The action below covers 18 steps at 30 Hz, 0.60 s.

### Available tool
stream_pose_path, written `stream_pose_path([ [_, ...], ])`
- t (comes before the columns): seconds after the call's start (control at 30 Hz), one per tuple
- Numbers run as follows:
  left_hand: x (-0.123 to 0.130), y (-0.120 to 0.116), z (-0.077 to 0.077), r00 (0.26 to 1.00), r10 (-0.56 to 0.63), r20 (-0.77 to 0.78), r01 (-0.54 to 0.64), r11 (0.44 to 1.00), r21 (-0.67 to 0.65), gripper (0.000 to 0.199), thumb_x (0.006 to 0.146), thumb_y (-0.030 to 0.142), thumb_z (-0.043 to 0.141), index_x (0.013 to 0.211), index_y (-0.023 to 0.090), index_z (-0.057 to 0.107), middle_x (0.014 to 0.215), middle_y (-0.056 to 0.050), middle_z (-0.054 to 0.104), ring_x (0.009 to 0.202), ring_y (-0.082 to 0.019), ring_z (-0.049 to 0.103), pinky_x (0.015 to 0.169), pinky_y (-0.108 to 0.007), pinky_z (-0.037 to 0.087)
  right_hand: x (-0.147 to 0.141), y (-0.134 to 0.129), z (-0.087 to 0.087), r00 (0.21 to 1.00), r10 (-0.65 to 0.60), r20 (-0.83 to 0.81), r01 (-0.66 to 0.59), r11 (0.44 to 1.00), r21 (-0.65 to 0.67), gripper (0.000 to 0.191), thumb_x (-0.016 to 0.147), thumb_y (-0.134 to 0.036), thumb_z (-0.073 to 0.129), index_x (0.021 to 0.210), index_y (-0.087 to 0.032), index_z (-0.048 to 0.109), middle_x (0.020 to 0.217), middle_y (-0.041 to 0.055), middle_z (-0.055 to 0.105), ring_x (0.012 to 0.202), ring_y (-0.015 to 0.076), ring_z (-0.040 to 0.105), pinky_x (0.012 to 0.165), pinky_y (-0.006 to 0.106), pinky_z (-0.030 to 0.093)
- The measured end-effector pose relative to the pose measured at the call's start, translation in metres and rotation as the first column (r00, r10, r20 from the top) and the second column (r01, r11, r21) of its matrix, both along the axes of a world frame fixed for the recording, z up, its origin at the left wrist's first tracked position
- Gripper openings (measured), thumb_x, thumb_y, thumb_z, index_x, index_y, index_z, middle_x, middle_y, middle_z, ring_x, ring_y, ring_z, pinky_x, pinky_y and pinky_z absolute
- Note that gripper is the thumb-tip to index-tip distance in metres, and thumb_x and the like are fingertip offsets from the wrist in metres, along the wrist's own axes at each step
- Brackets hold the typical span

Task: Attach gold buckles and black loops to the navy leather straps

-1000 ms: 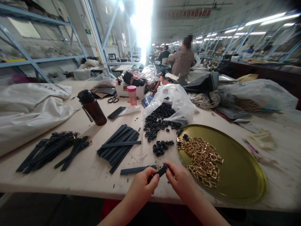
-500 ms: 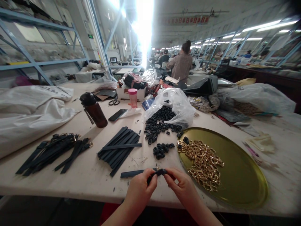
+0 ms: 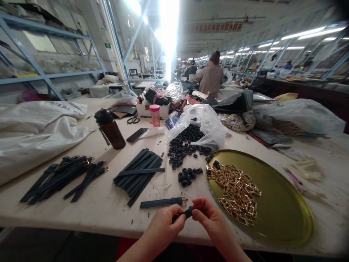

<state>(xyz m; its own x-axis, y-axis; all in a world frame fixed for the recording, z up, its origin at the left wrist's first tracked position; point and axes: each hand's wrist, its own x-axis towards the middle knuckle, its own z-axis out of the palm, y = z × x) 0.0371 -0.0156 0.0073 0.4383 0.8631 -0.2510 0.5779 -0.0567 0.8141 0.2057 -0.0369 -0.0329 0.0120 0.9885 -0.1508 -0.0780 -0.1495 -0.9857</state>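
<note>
item: short black strap piece point(image 3: 184, 214), pinched between left hand point(image 3: 165, 227) and right hand point(image 3: 208, 214), fingers and thumbs of both pressed together on it, held just over the near edge of the worktop point(image 3: 68, 214). just beyond the hands: navy strap with gold buckle point(image 3: 159, 203). to the right: round brass tray point(image 3: 286, 207) bearing a heap of gold buckles point(image 3: 236, 193). farther in: loose black rubber loops point(image 3: 181, 153), beside a stack of navy strips point(image 3: 137, 174).
</note>
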Motion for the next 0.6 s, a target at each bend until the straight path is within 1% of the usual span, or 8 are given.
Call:
stream_pose_path([
  [0.1, 0.001, -0.001, 0.000, 1.000, -0.002, -0.022, 0.003, 1.000, 0.026, 0.020, 0.078, 0.027, 0.044, 0.067, 0.016, 0.058, 0.056, 0.004, 0.046, 0.053, -0.010, 0.042, 0.050, -0.020, 0.026, 0.000, -0.001, -0.002, 0.998, 0.054, -0.031, -0.055, 0.998, -0.042, 0.033, 0.066, -0.047, 0.066, 0.082, -0.018, 0.062, 0.063, 0.0004, 0.059, 0.060, 0.0149, 0.053, 0.058, 0.028, 0.043],
  [0.2, 0.004, -0.006, -0.003, 0.998, 0.034, 0.053, -0.036, 0.999, 0.029, 0.023, 0.080, 0.029, 0.043, 0.070, 0.016, 0.059, 0.058, 0.003, 0.049, 0.056, -0.010, 0.043, 0.052, -0.020, 0.029, -0.002, -0.003, -0.001, 0.995, 0.084, -0.048, -0.086, 0.995, -0.052, 0.030, 0.067, -0.046, 0.065, 0.078, -0.018, 0.064, 0.059, -0.0010, 0.057, 0.057, 0.0138, 0.052, 0.058, 0.027, 0.041],
  [0.33, 0.006, -0.012, -0.004, 0.988, 0.078, 0.130, -0.081, 0.997, 0.013, 0.027, 0.084, 0.032, 0.039, 0.076, 0.016, 0.059, 0.064, 0.002, 0.054, 0.059, -0.011, 0.047, 0.056, -0.020, 0.034, -0.009, -0.003, 0.002, 0.993, 0.070, -0.094, -0.075, 0.996, -0.056, 0.028, 0.066, -0.044, 0.066, 0.076, -0.018, 0.063, 0.059, -0.0021, 0.056, 0.057, 0.0128, 0.050, 0.058, 0.026, 0.040],
  [0.4, 0.004, -0.013, -0.002, 0.988, 0.055, 0.143, -0.055, 0.998, -0.001, 0.020, 0.082, 0.028, 0.043, 0.085, 0.016, 0.058, 0.072, 0.000, 0.059, 0.066, -0.013, 0.051, 0.062, -0.021, 0.036, -0.011, -0.004, 0.005, 0.995, 0.048, -0.083, -0.053, 0.996, -0.066, 0.029, 0.065, -0.044, 0.067, 0.075, -0.018, 0.062, 0.062, -0.0019, 0.056, 0.058, 0.0127, 0.049, 0.059, 0.026, 0.039],
  [0.43, 0.002, -0.014, 0.000, 0.989, 0.039, 0.146, -0.038, 0.999, -0.010, 0.018, 0.080, 0.025, 0.044, 0.091, 0.017, 0.056, 0.076, 0.000, 0.060, 0.069, -0.013, 0.052, 0.064, -0.021, 0.037, -0.011, -0.004, 0.006, 0.997, 0.038, -0.070, -0.043, 0.996, -0.074, 0.029, 0.064, -0.044, 0.068, 0.074, -0.018, 0.061, 0.062, -0.0020, 0.056, 0.059, 0.0126, 0.049, 0.059, 0.025, 0.039],
  [0.47, 0.001, -0.014, 0.001, 0.989, 0.027, 0.146, -0.025, 1.000, -0.013, 0.022, 0.079, 0.021, 0.045, 0.098, 0.017, 0.054, 0.078, 0.000, 0.060, 0.070, -0.013, 0.053, 0.065, -0.022, 0.038, -0.012, -0.004, 0.007, 0.998, 0.031, -0.057, -0.035, 0.996, -0.084, 0.029, 0.064, -0.045, 0.067, 0.074, -0.018, 0.061, 0.062, -0.0023, 0.055, 0.058, 0.0123, 0.048, 0.059, 0.025, 0.039],
  [0.53, -0.002, -0.014, 0.002, 0.990, 0.026, 0.140, -0.024, 1.000, -0.009, 0.029, 0.077, 0.016, 0.042, 0.106, 0.018, 0.048, 0.075, 0.001, 0.058, 0.068, -0.013, 0.053, 0.065, -0.023, 0.039, -0.013, -0.006, 0.008, 0.998, 0.030, -0.047, -0.034, 0.994, -0.104, 0.031, 0.064, -0.047, 0.067, 0.072, -0.018, 0.059, 0.059, -0.0038, 0.052, 0.056, 0.0115, 0.046, 0.057, 0.024, 0.038],
  [0.6, -0.004, -0.013, 0.002, 0.988, 0.047, 0.150, -0.045, 0.999, -0.012, 0.029, 0.078, 0.015, 0.040, 0.106, 0.017, 0.046, 0.069, 0.003, 0.056, 0.064, -0.012, 0.052, 0.063, -0.023, 0.038, -0.015, -0.009, 0.010, 0.997, 0.052, -0.057, -0.058, 0.992, -0.114, 0.034, 0.064, -0.049, 0.066, 0.073, -0.018, 0.057, 0.057, -0.0044, 0.051, 0.055, 0.0115, 0.045, 0.056, 0.024, 0.037],
])
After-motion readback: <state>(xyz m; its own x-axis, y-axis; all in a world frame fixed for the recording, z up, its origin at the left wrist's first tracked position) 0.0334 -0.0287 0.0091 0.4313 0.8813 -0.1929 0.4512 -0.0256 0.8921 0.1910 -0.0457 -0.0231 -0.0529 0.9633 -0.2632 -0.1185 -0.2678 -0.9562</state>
